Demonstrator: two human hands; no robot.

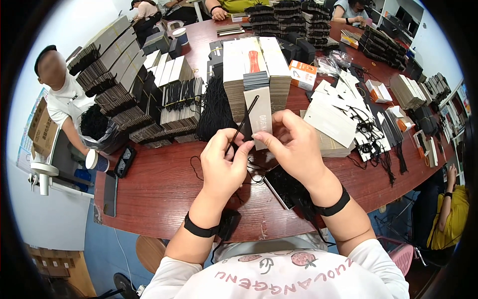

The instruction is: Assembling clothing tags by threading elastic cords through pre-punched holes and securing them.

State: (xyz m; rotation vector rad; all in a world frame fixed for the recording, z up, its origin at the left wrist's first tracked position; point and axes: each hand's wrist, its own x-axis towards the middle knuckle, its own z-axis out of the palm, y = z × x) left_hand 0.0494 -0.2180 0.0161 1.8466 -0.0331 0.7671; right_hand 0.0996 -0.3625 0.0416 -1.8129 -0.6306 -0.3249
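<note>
My left hand (225, 162) pinches a thin black cord (242, 124) that slants up and to the right from my fingers. My right hand (295, 145) holds a narrow white card tag (261, 113) by its lower edge, upright, right beside the cord. Both hands meet above the dark red table (159, 187), in front of a tall stack of white cards (255, 65). A loose bundle of black cords (216, 107) lies just behind my left hand. Both wrists wear black bands.
Stacks of grey and white cards (117, 70) fill the table's left and middle. Finished tags with cords (358, 119) lie spread at the right. Two phones (124, 160) rest near the left edge. A paper cup (94, 160) is held by a person at the left; other people sit around.
</note>
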